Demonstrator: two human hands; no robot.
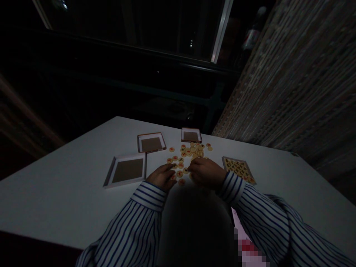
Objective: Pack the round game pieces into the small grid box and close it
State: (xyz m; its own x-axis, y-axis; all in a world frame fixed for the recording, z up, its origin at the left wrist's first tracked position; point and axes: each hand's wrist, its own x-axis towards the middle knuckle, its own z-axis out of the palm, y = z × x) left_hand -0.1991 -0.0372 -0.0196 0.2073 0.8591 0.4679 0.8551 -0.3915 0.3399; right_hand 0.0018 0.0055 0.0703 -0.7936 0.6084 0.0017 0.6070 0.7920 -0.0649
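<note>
Round, pale wooden xiangqi pieces (179,173) with red or dark characters lie spread on the white table between my hands. Some are heaped in a small pile (198,150) just beyond. My left hand (161,176) rests at the left side of the spread, fingers stretched over the nearest pieces and apart from each other. From the right, my right hand (206,172) reaches in with its fingers curled down. Its fingertips are beside a dark-marked piece (185,170), and whatever they hold is hidden. Both wrists show blue-striped cuffs.
Two shallow box parts, a larger tray (111,172) and a smaller box (138,144), lie left of the pieces. Another small box (191,129) stands behind the pile. On the right is a box filled with pieces (238,167). A string curtain (267,81) hangs beyond the table (69,193).
</note>
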